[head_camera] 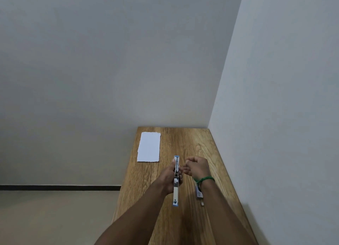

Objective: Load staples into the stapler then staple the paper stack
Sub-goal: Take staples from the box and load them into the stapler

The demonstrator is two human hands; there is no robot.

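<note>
A blue and metal stapler (176,180) is swung fully open into one long line above the wooden table (192,143). My left hand (169,178) grips it around the middle. My right hand (196,166) is just right of the stapler's far half, fingers curled with the tips pinched close to the metal channel; whether they hold staples is too small to tell. A green band circles the right wrist. The white paper stack (149,146) lies flat at the table's far left. A small staple box (199,192) lies under my right wrist, with a small dark strip (202,204) near it.
The table is narrow and runs away from me into a corner, with a grey wall at its far end and another wall (284,116) along its right side. Its left edge drops to a beige floor (55,217).
</note>
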